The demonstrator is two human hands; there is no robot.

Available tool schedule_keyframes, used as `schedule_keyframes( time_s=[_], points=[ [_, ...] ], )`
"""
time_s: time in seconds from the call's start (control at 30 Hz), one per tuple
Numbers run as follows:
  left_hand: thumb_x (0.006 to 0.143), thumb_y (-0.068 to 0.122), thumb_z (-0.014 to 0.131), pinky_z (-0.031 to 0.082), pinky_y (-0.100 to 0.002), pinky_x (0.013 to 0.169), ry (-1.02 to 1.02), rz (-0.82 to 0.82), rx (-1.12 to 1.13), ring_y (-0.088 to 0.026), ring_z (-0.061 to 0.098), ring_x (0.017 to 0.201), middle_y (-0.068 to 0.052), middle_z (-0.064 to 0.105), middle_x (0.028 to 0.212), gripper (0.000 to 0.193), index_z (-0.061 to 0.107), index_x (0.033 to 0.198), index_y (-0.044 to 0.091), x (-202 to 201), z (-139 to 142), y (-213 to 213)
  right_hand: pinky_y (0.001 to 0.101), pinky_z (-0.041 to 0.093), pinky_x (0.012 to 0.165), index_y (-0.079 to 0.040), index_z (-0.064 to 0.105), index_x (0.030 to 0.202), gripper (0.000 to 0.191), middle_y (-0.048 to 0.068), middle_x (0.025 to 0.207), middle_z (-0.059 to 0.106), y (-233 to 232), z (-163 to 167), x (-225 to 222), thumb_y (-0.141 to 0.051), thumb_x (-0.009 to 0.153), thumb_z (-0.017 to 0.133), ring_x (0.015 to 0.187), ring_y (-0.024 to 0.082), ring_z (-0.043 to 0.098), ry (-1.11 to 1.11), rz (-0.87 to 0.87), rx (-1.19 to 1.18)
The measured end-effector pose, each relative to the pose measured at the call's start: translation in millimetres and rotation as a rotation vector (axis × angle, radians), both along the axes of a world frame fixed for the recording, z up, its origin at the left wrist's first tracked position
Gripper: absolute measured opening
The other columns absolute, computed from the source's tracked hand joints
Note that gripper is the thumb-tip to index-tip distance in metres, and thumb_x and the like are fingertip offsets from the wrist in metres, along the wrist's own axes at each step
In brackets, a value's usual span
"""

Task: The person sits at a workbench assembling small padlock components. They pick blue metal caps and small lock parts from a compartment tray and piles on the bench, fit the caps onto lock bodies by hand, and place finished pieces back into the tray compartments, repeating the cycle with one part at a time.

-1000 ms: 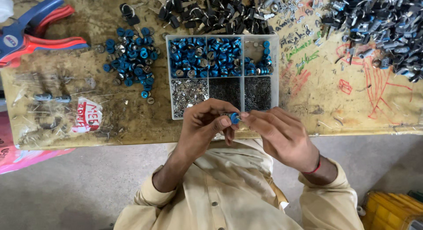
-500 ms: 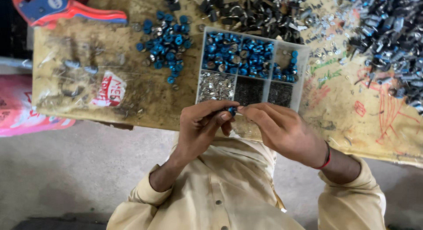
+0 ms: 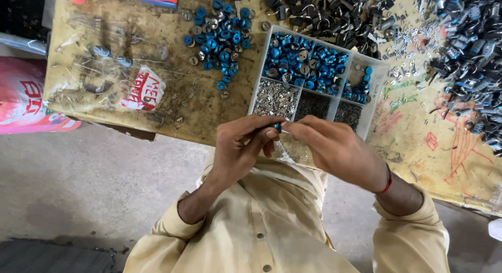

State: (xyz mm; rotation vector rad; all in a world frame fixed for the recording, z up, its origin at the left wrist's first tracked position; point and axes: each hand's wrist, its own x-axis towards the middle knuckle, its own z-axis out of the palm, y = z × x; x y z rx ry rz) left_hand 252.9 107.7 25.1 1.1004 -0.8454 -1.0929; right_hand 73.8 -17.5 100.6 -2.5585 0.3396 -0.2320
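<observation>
Workshop: stained workbench (image 3: 157, 103), compartment tray (image 3: 361, 113), heaps of small metal parts (image 3: 470, 38).

both hands (image 3: 293, 147) pinch small blue part (image 3: 277, 126) near compartment tray (image 3: 374, 103)

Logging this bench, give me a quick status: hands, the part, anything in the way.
Left hand and right hand pinch one small blue part together. Held just short of the compartment tray. Nothing between.

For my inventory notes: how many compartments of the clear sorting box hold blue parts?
2: the long top compartment and the small right one. The left hand and right hand hide the box's near edge.
</observation>
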Motion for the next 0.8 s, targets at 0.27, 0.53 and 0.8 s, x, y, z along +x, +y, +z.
schedule_keyframes(
  time_s=[0.27, 0.53, 0.8],
  points=[
    [0.1, 0.003, 0.07, 0.057, -0.022, 0.057, -0.152, 0.092, 0.013, -0.007, 0.069, 0.067, -0.004, 0.074, 0.086, 0.021, 0.073, 0.121, 0.002, -5, -1, -2, 0.0384, 0.057, 0.071, -0.003, 0.061, 0.125, 0.045, 0.011, 0.101, 0.068, -5, -6, 2, 0.013, 0.083, 0.066, 0.084, 0.029, 0.071, 0.013, -0.07, 0.211],
    [0.101, 0.003, 0.069, 0.056, -0.022, 0.056, -0.144, 0.158, 0.04, -0.007, 0.068, 0.066, -0.005, 0.074, 0.089, 0.022, 0.073, 0.122, 0.002, -16, -3, -11, 0.0423, 0.054, 0.072, 0.005, 0.053, 0.131, 0.047, 0.019, 0.098, 0.063, 13, -24, 5, 0.014, 0.086, 0.061, 0.084, 0.035, 0.066, -0.108, -0.118, -0.002],
    [0.104, 0.001, 0.065, 0.056, -0.023, 0.059, 0.054, 0.083, 0.022, -0.008, 0.067, 0.069, -0.006, 0.073, 0.087, 0.019, 0.072, 0.122, -0.002, -16, -17, -7, 0.0415, 0.053, 0.067, 0.004, 0.049, 0.13, 0.044, 0.015, 0.093, 0.061, 14, -38, -10, 0.015, 0.089, 0.058, 0.08, 0.031, 0.065, -0.119, -0.138, 0.063]
  ],
)
